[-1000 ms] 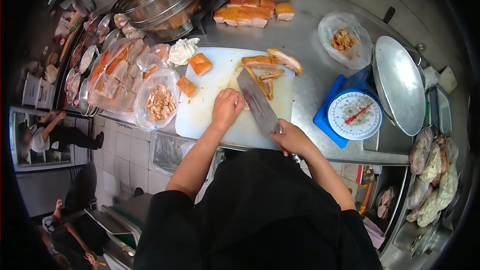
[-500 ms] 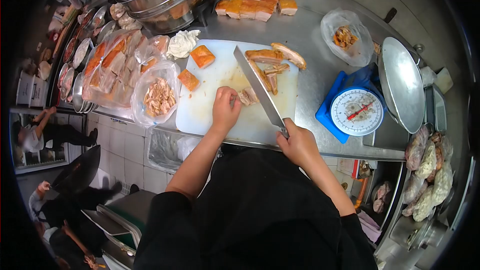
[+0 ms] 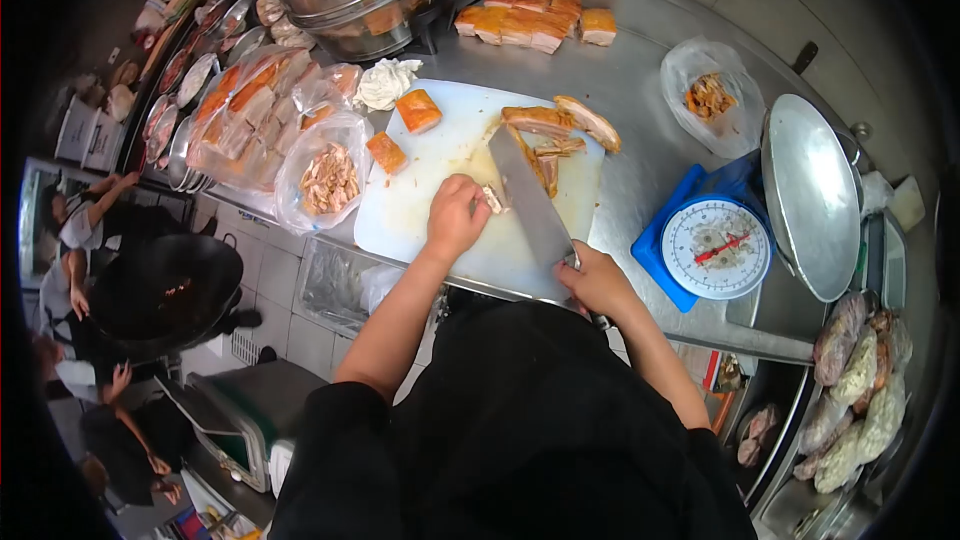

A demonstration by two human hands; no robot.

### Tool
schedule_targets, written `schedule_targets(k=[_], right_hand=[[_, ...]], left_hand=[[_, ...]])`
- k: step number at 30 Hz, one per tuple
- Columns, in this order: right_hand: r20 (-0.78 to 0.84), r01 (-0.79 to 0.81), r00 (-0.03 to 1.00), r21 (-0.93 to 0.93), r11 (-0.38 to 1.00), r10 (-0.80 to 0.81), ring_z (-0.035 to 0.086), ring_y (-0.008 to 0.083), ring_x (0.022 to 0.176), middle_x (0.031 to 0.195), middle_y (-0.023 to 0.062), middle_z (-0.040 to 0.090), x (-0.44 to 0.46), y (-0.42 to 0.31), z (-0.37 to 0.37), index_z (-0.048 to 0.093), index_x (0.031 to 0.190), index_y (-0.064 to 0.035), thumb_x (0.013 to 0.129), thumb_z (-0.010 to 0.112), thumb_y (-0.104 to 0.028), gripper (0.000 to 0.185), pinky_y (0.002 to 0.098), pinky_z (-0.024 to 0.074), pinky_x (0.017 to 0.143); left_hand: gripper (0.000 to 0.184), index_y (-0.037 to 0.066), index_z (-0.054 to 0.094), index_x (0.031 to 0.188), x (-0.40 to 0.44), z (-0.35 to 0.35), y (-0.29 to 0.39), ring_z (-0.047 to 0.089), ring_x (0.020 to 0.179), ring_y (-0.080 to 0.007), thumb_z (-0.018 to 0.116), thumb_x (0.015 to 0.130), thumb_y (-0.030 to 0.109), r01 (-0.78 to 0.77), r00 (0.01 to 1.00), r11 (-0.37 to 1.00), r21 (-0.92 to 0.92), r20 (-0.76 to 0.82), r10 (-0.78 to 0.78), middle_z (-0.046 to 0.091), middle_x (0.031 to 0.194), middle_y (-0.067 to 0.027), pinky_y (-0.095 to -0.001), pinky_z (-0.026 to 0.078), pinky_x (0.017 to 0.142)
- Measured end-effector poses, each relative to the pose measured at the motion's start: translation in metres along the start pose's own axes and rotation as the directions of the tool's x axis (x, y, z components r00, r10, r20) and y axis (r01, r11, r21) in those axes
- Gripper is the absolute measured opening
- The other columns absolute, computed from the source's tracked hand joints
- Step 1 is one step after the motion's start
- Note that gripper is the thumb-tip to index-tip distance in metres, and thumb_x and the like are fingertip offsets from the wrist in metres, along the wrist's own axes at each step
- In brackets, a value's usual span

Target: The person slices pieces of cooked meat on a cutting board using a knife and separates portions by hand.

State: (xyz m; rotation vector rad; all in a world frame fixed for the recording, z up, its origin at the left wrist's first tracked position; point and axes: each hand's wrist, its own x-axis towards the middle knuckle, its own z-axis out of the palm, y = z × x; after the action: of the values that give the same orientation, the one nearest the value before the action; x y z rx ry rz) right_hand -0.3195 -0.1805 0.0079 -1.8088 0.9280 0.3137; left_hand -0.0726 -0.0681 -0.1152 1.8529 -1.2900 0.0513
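Note:
My right hand (image 3: 592,280) grips the handle of a large knife (image 3: 533,202), its broad blade slanting up and left over a white cutting board (image 3: 440,240). Curled fingers of my left hand (image 3: 458,218) press on a small piece of roast meat (image 3: 492,199) just left of the blade. Beyond the knife lie a longer slab of roast meat (image 3: 538,121), a curved strip (image 3: 588,124) and some thin cut strips (image 3: 558,148), partly hidden by the blade. Two crisp-skinned roast pork chunks (image 3: 417,112) rest at the board's upper left.
A bag of sliced meat (image 3: 330,180) and larger bagged pork (image 3: 240,130) sit left of the board, beside a crumpled white cloth (image 3: 387,84). A blue scale (image 3: 690,240) and another bag of meat (image 3: 710,95) stand right. Pork blocks (image 3: 520,22) line the back. A person holds a wok (image 3: 165,290).
The knife blade has come lower and tilted, showing more of its flat side. My left fingers now cover more of the small meat piece. At left, the wok has swung into fuller view.

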Motion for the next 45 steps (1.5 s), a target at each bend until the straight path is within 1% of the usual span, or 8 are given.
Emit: schedule_targets(k=[6,9,12,21,27,32,34,45], right_hand=[[-0.264,0.093,0.960,-0.010,0.996,-0.093,0.070,0.0407,0.069,0.073,0.0230,0.069,-0.020,0.028,-0.033,0.063,0.113,-0.0013,0.097,0.060,-0.033,0.035,0.0478,0.0530,0.068],[-0.283,0.080,0.955,-0.056,0.995,-0.093,0.068,0.0479,0.081,0.081,0.0269,0.070,-0.032,0.048,-0.051,0.063,0.111,-0.0002,0.096,0.061,-0.032,0.035,0.0531,0.0528,0.075],[-0.268,-0.001,0.963,-0.098,0.995,-0.025,0.068,0.0488,0.088,0.090,0.0288,0.071,-0.042,0.063,-0.057,0.062,0.111,0.0005,0.096,0.061,-0.031,0.035,0.0561,0.0521,0.081],[-0.206,0.017,0.976,-0.244,0.970,-0.069,0.069,0.0478,0.092,0.095,0.0295,0.072,-0.028,0.082,-0.047,0.058,0.115,0.0031,0.096,0.059,-0.033,0.041,0.0530,0.0539,0.085],[-0.176,-0.044,0.984,-0.180,0.983,0.011,0.069,0.0467,0.092,0.095,0.0290,0.072,-0.035,0.078,-0.053,0.060,0.113,0.0017,0.096,0.062,-0.033,0.039,0.0520,0.0539,0.084],[-0.280,-0.006,0.960,-0.126,0.992,-0.030,0.070,0.0451,0.079,0.081,0.0251,0.071,-0.043,0.070,-0.055,0.061,0.112,0.0001,0.095,0.065,-0.028,0.033,0.0512,0.0545,0.074],[-0.287,0.061,0.952,-0.161,0.985,-0.106,0.069,0.0453,0.076,0.078,0.0246,0.070,-0.042,0.062,-0.057,0.061,0.111,0.0000,0.095,0.065,-0.027,0.032,0.0514,0.0542,0.072],[-0.041,0.243,0.955,-0.465,0.852,-0.294,0.072,0.0428,0.083,0.088,0.0244,0.073,0.037,0.000,-0.051,0.061,0.114,-0.0006,0.094,0.056,-0.020,0.028,0.0544,0.0556,0.078]], left_hand=[[0.023,0.004,0.064,0.099,0.004,0.008,0.017,0.062,0.101,-0.0315,0.073,0.078,0.008,0.302,0.952,0.950,-0.073,-0.025,-0.305,0.063,0.106,-0.0132,-0.0425,0.049,0.087],[0.033,0.008,0.064,0.109,0.022,0.013,0.039,0.059,0.111,-0.0299,0.075,0.078,0.013,0.073,0.993,0.975,0.212,0.071,-0.089,0.063,0.109,-0.0118,-0.0444,0.044,0.093],[0.037,0.010,0.064,0.108,0.042,0.026,0.063,0.060,0.106,-0.0304,0.081,0.076,0.019,-0.053,0.986,0.962,0.269,0.166,0.008,0.063,0.106,-0.0097,-0.0424,0.042,0.090],[0.034,0.010,0.067,0.102,0.076,0.081,0.075,0.063,0.105,-0.0291,0.082,0.081,0.033,0.097,0.966,0.935,0.340,0.194,-0.171,0.066,0.103,-0.0106,-0.0447,0.041,0.092],[0.022,0.008,0.072,0.100,0.081,0.040,0.044,0.069,0.096,-0.0296,0.075,0.089,0.027,0.316,0.920,0.945,0.082,0.217,-0.326,0.072,0.098,-0.0107,-0.0449,0.051,0.085],[0.018,0.007,0.072,0.104,0.064,0.010,0.037,0.069,0.095,-0.0302,0.072,0.089,0.017,0.367,0.827,0.914,0.171,0.390,-0.405,0.072,0.097,-0.0091,-0.0439,0.052,0.086],[0.017,0.008,0.071,0.102,0.057,0.011,0.037,0.067,0.098,-0.0282,0.074,0.086,0.016,0.225,0.875,0.957,0.181,0.396,-0.280,0.071,0.097,-0.0077,-0.0450,0.049,0.087],[0.009,0.006,0.069,0.090,0.051,0.013,0.037,0.064,0.083,-0.0298,0.075,0.082,0.006,0.129,0.934,0.980,0.154,0.313,-0.172,0.065,0.081,-0.0086,-0.0423,0.051,0.074]])
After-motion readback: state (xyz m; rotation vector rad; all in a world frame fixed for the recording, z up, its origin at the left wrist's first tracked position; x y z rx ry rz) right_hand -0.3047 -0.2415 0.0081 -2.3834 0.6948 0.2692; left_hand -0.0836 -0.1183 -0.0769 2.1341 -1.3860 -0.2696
